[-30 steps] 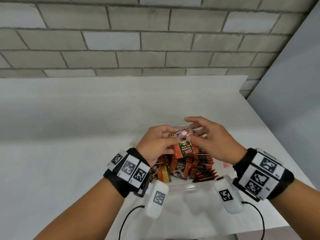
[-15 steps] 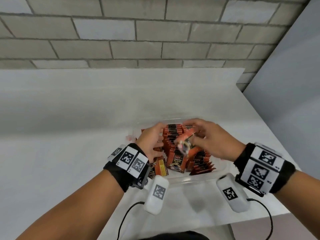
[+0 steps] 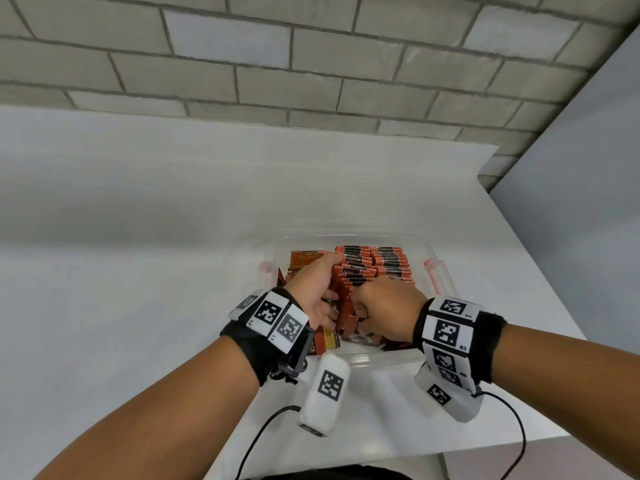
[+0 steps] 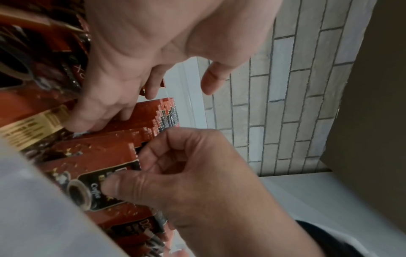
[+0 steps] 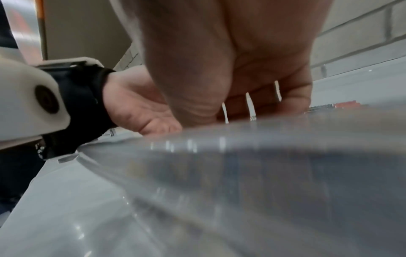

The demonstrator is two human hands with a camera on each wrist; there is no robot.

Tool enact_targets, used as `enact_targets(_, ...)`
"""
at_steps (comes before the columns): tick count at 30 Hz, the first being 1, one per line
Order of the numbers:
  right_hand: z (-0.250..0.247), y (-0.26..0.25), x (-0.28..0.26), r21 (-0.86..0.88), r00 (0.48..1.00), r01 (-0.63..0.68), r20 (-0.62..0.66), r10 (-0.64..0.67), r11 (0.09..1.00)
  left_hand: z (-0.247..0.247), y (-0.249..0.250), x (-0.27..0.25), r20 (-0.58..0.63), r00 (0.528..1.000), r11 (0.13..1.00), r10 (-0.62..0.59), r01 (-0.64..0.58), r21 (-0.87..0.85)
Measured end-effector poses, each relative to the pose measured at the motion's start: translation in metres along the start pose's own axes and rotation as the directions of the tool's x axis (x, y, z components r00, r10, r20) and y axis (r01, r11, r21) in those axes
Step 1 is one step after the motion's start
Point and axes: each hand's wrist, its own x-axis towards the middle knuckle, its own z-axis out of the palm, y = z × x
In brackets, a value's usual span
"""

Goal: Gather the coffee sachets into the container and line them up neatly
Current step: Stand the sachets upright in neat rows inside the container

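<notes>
While the left hand (image 3: pixel 313 292) lies at about nine o'clock in the clear container (image 3: pixel 440 282), its fingers reach flat along the left flank of the rows of orange coffee sachets (image 3: pixel 360 268), touching them with the thumb spread away. At three o'clock of it, the right hand (image 3: pixel 384 306) is curled at the near end of the middle row, thumb and bent fingers pinching a sachet (image 4: pixel 92 189) printed with a coffee cup. Farther rows of sachets stand upright on edge toward twelve o'clock, and the container sits on the white table (image 3: pixel 138 271) below a grey brick wall (image 3: pixel 277 64).
</notes>
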Motion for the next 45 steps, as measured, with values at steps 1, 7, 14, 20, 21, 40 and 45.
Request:
enact_targets(1,0.001,-0.001,0.0,-0.031,1.0,-0.005,-0.006,0.005,0.999,-0.001,-0.001,0.002,0.007,1.0,1.0,-0.005,0.005,-0.003)
enact_targets(7,0.003,-0.001,-0.004,-0.095,0.999,-0.027,-0.038,0.023,0.995,-0.003,-0.003,0.006,0.035,0.999,1.0,-0.004,0.003,0.014)
enact_targets(14,-0.001,0.003,-0.013,-0.027,0.993,-0.041,-0.108,0.038,0.999,-0.003,-0.006,0.008,0.063,0.998,1.0,0.005,-0.006,0.017)
enact_targets(20,-0.003,0.0,-0.029,-0.029,0.994,-0.058,-0.091,0.055,0.998,-0.004,-0.007,0.007,0.051,0.998,0.999,0.025,-0.027,0.038)
enact_targets(21,-0.003,0.0,-0.031,-0.012,0.997,-0.061,-0.048,0.06,0.998,-0.003,-0.006,0.007,0.046,0.999,0.999,0.029,-0.031,0.041)
enact_targets(40,0.004,-0.006,-0.015,-0.011,0.955,-0.042,0.293,0.043,0.999,0.0,-0.007,0.008,0.083,0.997,0.999,0.005,-0.001,-0.05)
enact_targets(45,0.002,-0.008,-0.015,-0.045,0.945,-0.049,0.323,0.061,0.998,0.001,-0.007,0.006,0.061,0.998,0.998,0.006,-0.003,-0.058)
